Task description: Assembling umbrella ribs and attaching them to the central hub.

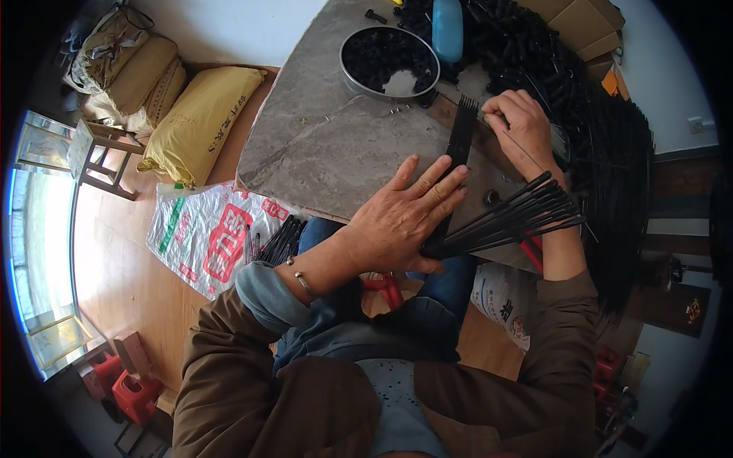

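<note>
My left hand (412, 202) lies with its fingers stretched over a flat row of black rods (461, 130), whose thin tips stand out like comb teeth at the far end. In the crook of that thumb sits a bundle of black rods (511, 217), fanning out to the right across my right forearm. My right hand (523, 130) is closed in a pinch just right of the row's tips. A thin rod (525, 151) runs back from its fingers along the palm; what the fingertips touch is too small to make out.
A metal bowl (351, 82) of small black parts and a blue case (447, 30) stand on the grey stone-look table (305, 137). Black handles (511, 46) and long rods (622, 168) are heaped at the right. A yellow sack (202, 122) and plastic sheet (214, 237) lie left.
</note>
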### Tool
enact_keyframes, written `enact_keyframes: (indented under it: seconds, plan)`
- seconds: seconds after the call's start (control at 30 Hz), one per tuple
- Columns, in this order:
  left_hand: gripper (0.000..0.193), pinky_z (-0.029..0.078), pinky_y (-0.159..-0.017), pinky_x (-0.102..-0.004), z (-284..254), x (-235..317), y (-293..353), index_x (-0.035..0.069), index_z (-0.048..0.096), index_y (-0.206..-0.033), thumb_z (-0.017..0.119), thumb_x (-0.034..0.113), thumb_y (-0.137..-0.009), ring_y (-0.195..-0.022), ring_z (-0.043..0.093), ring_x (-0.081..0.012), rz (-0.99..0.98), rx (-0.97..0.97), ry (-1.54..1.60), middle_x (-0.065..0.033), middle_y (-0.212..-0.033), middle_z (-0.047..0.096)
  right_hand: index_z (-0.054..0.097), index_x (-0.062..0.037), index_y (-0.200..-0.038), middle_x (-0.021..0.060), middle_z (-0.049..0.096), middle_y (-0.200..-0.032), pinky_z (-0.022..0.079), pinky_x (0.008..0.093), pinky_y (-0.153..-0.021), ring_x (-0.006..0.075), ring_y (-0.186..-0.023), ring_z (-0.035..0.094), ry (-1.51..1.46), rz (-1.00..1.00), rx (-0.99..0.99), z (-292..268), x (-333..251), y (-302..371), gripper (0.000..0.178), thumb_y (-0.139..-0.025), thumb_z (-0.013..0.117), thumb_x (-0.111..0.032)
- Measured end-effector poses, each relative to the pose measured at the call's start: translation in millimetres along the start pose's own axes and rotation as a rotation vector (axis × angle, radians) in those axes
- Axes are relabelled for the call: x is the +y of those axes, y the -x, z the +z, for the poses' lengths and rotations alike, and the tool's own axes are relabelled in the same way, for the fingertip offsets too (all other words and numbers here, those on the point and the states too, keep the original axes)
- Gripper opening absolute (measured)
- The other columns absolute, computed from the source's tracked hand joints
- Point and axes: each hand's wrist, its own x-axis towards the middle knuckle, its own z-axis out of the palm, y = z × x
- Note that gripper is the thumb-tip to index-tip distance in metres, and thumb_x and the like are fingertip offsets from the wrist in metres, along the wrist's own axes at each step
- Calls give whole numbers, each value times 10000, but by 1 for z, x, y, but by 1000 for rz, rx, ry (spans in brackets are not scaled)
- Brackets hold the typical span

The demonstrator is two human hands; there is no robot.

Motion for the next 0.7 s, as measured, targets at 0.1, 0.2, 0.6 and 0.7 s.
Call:
enact_keyframes:
  seconds: [0.1, 0.2, 0.6, 0.7]
  plan:
    - [1004, 142, -1149, -526, 0, 0, 0, -23, 408, -1376, 760, 540, -623, -1441, 172, -325, 1, -2, -6, -181, -1532, 236, 630, -94, -818, 1, 607, -803, 446, 344, -750, 203, -818, 575, -11, -14, -32, 0, 3, -1, 58, -776, 670, -96]
    - [1011, 141, -1150, -524, -1, 0, 0, -17, 399, -1385, 760, 541, -623, -1443, 168, -322, -2, -20, -12, -177, -1533, 235, 627, -91, -824, -1, 607, -801, 433, 346, -760, 203, -817, 573, -5, -58, -37, 2, 8, -3, 48, -791, 660, -106]
    - [1018, 151, -1145, -523, 0, 1, 0, 0, 392, -1394, 764, 538, -615, -1442, 174, -314, -15, -17, -9, -164, -1535, 236, 657, -23, -970, 48, 685, -773, 495, 273, -673, 130, -698, 640, -571, 308, -132, 13, 15, -8, 132, -848, 628, -67]
    - [1016, 144, -1146, -521, 0, 1, -1, 1, 394, -1394, 764, 539, -616, -1442, 172, -311, -14, -11, -13, -164, -1537, 233, 659, -25, -981, 52, 689, -776, 508, 269, -660, 128, -698, 643, -562, 241, -95, 17, 19, -7, 139, -852, 626, -67]
